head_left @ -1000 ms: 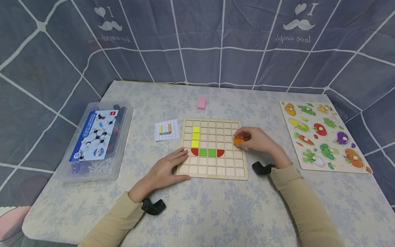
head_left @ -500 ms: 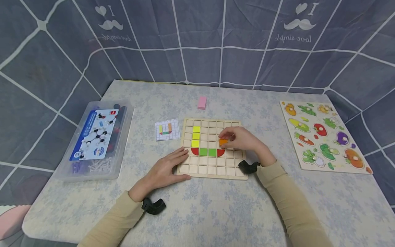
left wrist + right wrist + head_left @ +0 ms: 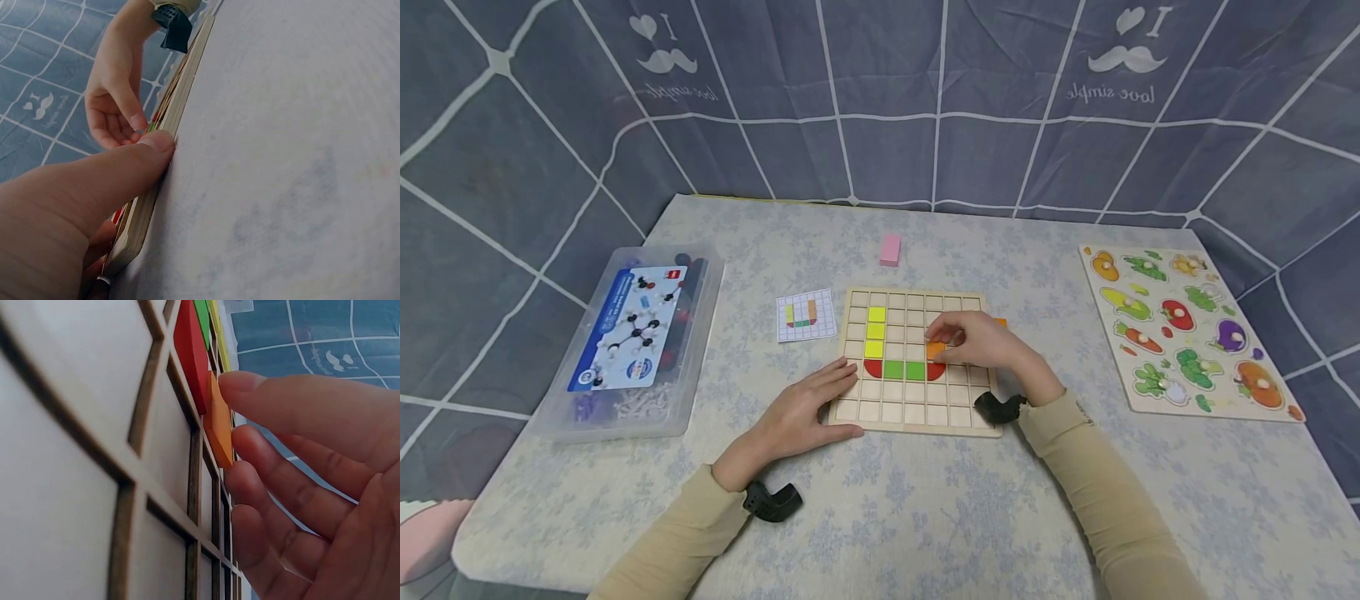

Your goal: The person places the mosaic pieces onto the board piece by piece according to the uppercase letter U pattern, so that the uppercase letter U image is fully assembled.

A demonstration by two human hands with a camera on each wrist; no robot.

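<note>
In the head view a wooden grid board (image 3: 917,414) lies at the table's middle. A column of yellow squares (image 3: 876,331) stands on its left. Below runs a row with two green squares (image 3: 893,370) between rounded red pieces (image 3: 872,368). My right hand (image 3: 981,342) pinches an orange block (image 3: 935,350) just above the right red piece. From the right wrist, the thumb lies on this block (image 3: 219,419), which sits beside the red piece (image 3: 192,356). My left hand (image 3: 805,412) rests at the board's left edge, thumb (image 3: 147,150) along its near side.
Another orange block (image 3: 1001,322) shows past my right hand. A small pattern card (image 3: 823,333) lies left of the board, and a pink block (image 3: 890,250) behind it. A clear plastic box (image 3: 700,333) stands left; a vegetable puzzle board (image 3: 1225,407) lies right.
My right hand has carried the orange block leftward from the board's right edge to the cell above the right red piece, then lowered it slightly. My left hand has stayed put.
</note>
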